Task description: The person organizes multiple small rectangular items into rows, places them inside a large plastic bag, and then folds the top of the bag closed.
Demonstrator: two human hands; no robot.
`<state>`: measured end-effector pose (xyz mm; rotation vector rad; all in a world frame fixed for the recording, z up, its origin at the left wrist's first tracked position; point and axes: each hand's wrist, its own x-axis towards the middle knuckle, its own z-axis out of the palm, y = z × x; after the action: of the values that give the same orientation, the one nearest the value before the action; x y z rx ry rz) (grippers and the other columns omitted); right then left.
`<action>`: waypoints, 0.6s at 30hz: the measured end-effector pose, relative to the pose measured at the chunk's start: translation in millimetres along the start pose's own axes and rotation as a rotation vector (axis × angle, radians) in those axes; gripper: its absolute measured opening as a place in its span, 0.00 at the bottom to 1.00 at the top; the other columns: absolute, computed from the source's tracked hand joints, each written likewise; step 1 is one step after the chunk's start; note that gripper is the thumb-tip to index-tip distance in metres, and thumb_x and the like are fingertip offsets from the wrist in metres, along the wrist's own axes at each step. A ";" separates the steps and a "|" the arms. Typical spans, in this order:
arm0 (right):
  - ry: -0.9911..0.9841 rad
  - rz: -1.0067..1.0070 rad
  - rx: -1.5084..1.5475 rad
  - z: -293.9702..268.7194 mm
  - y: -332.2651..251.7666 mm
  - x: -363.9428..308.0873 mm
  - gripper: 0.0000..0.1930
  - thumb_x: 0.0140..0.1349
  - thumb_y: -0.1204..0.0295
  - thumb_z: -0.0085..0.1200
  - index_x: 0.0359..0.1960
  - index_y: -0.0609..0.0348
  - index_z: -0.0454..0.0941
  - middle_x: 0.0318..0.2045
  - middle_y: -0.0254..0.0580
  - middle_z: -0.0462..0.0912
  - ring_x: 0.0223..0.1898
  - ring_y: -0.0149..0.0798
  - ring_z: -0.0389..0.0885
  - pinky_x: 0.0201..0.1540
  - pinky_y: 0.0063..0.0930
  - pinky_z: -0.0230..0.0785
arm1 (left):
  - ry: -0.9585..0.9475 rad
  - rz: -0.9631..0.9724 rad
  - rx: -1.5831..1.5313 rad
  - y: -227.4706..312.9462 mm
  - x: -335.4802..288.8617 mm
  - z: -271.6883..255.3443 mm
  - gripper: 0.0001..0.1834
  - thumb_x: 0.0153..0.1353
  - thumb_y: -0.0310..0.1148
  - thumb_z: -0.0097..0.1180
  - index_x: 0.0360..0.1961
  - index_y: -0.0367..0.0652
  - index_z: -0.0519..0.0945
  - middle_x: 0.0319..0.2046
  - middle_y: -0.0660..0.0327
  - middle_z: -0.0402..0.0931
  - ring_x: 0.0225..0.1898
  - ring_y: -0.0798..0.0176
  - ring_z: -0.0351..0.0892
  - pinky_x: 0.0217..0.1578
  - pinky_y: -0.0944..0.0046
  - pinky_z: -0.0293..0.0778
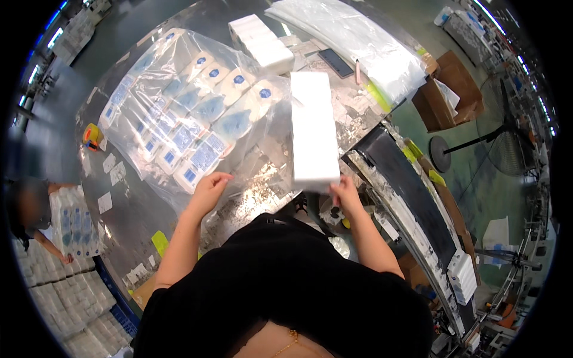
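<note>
A large clear plastic bag (179,101) lies on the table to the left, holding rows of white packs with blue labels. My left hand (209,192) is closed at the bag's near right edge, fingers pinching the film. Right of the bag lies a long white block (314,128), apparently several wrapped packs in a row, its far end against the bag's right side. My right hand (346,196) grips the block's near right corner with curled fingers. Slight blur softens the block's near end.
Another white stack (261,45) and a pile of clear bags (358,45) lie at the back, with a phone (336,63) between. A yellow tape roll (91,136) sits at the left. On the right runs a conveyor (406,185) carrying white packs (462,277); beyond stands a fan (504,128). A co-worker (27,212) is far left.
</note>
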<state>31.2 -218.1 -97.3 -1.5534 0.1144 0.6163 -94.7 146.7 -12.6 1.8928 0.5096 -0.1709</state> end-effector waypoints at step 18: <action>-0.319 0.463 0.775 -27.7 -66.4 -2.1 0.27 0.51 0.67 0.50 0.53 0.66 0.65 0.45 0.54 0.75 0.44 0.52 0.75 0.49 0.44 0.68 | 0.087 0.162 -0.403 76.4 -28.5 -24.5 0.11 0.58 0.27 0.46 0.39 0.39 0.77 0.17 0.74 0.62 0.18 0.80 0.55 0.19 0.77 0.51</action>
<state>66.9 -238.5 -38.1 -0.6626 0.4245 1.0270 -90.8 139.2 72.2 1.5412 0.4116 0.1150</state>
